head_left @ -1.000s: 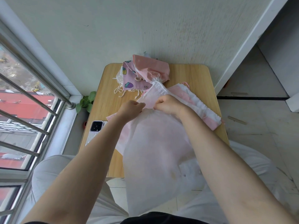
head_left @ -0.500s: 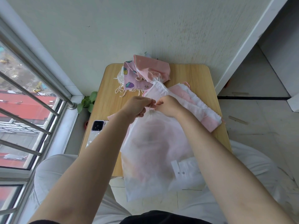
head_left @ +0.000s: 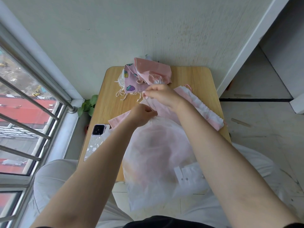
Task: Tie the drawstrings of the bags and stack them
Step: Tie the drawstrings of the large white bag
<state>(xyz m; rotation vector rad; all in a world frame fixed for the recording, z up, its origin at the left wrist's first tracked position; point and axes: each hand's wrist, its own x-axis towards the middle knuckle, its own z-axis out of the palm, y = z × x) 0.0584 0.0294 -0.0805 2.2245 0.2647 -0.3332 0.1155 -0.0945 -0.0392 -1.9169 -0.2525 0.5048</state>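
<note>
The right hand (head_left: pixel 162 94) has drawn the drawstring (head_left: pixel 148 102) away from the left hand (head_left: pixel 143 113), which pinches the white bag (head_left: pixel 158 155) neck over the table (head_left: pixel 197 76). Tied bags (head_left: pixel 144 74) lie behind; pink bags (head_left: pixel 202 106) remain.

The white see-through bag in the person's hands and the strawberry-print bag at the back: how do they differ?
The white bag is sheer and plain; the strawberry-print bag is opaque pink with fruit pictures. The white bag is gripped at its neck by the left hand while the right hand pinches its string; the strawberry-print bag lies untouched in the pile. Both have white drawstrings.
</note>
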